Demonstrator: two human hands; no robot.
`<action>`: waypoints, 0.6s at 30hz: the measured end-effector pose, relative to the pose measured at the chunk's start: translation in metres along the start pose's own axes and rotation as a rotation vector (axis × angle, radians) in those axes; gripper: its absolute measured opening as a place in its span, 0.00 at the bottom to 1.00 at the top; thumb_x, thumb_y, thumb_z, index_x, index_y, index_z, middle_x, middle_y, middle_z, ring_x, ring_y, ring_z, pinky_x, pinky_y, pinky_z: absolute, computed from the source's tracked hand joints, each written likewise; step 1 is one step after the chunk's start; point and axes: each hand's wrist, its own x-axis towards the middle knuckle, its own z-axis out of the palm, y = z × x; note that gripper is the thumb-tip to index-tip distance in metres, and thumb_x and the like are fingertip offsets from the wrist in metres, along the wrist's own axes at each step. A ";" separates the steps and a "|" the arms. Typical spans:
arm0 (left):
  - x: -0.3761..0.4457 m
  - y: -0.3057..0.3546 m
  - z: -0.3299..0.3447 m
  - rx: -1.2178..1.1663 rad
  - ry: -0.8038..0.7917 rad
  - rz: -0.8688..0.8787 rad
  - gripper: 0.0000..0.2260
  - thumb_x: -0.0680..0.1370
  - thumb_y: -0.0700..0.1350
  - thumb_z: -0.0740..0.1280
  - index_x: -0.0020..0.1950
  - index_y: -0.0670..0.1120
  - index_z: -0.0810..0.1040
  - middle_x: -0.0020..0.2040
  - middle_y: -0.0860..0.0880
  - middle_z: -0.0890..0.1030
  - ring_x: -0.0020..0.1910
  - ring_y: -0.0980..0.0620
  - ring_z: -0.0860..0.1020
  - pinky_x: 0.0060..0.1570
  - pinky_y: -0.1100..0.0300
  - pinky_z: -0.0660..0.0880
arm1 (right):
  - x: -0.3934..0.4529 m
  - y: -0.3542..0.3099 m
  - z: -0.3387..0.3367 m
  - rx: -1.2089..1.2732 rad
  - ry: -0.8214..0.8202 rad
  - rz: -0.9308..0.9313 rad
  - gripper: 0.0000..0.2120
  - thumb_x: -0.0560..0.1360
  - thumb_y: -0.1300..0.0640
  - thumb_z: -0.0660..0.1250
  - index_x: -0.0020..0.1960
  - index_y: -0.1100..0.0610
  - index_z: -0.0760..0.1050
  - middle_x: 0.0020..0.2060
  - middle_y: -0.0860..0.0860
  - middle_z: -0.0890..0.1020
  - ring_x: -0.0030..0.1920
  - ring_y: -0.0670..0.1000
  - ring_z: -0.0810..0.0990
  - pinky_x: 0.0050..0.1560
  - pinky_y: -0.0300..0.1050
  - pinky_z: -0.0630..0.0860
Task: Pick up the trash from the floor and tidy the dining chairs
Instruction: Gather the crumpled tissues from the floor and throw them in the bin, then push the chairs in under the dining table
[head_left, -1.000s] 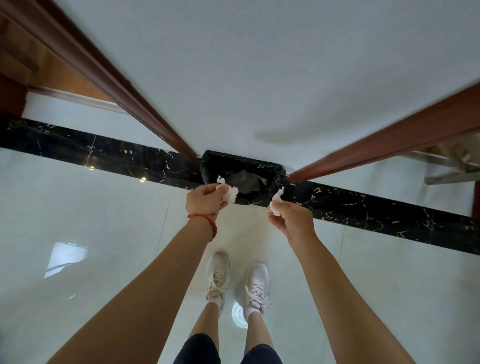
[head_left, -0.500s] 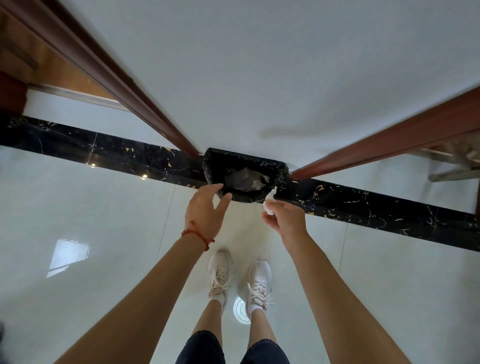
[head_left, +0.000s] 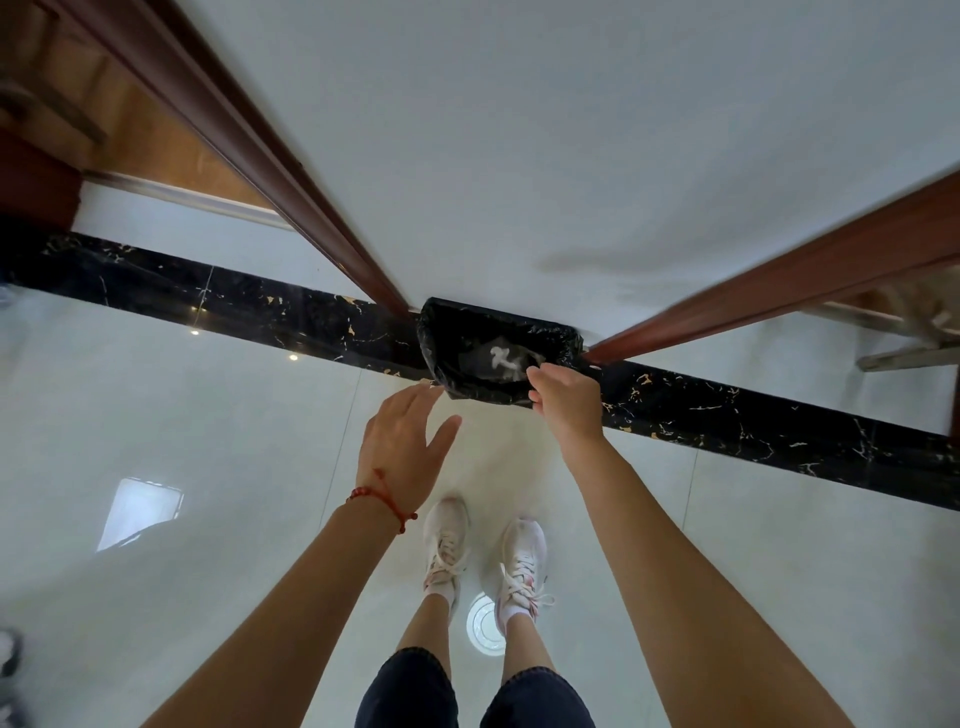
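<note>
A bin lined with a black bag (head_left: 442, 358) stands on the floor against the white wall. White crumpled paper scraps (head_left: 501, 358) lie inside it, slightly blurred. My left hand (head_left: 402, 452) hovers just in front of the bin's left corner, fingers spread and holding nothing. My right hand (head_left: 569, 397) hangs over the bin's front right rim with its fingers pointing down; no scrap shows in it. No dining chairs are plainly in view.
Brown wooden door frames (head_left: 291, 176) (head_left: 810, 275) run along both sides of the wall. A black marble strip (head_left: 753, 421) crosses the glossy white floor. A pale wooden piece of furniture (head_left: 909, 332) stands at the far right. My white shoes (head_left: 447, 540) are below.
Both hands pinched white scraps a second ago. The left one let go first and drew back open; the right one moved over the bin, and its scrap is gone from the fingers.
</note>
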 end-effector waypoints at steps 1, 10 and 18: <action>-0.003 0.002 -0.005 0.022 -0.014 0.007 0.20 0.78 0.49 0.59 0.68 0.43 0.68 0.68 0.44 0.70 0.68 0.46 0.66 0.67 0.53 0.61 | -0.010 -0.002 -0.004 -0.104 -0.015 -0.076 0.11 0.73 0.56 0.65 0.49 0.63 0.79 0.47 0.59 0.82 0.47 0.56 0.80 0.56 0.47 0.73; -0.046 0.042 -0.059 0.162 -0.039 0.102 0.22 0.79 0.51 0.56 0.70 0.45 0.63 0.72 0.45 0.65 0.72 0.46 0.61 0.71 0.53 0.56 | -0.104 -0.009 -0.057 -0.750 0.007 -0.577 0.22 0.78 0.50 0.59 0.70 0.56 0.65 0.70 0.54 0.67 0.71 0.51 0.62 0.65 0.47 0.66; -0.091 0.093 -0.103 0.198 0.052 0.209 0.26 0.77 0.57 0.53 0.69 0.43 0.66 0.70 0.43 0.68 0.71 0.43 0.63 0.69 0.50 0.58 | -0.185 -0.036 -0.103 -0.818 0.162 -0.758 0.23 0.76 0.48 0.58 0.66 0.59 0.69 0.65 0.58 0.73 0.66 0.58 0.71 0.63 0.50 0.69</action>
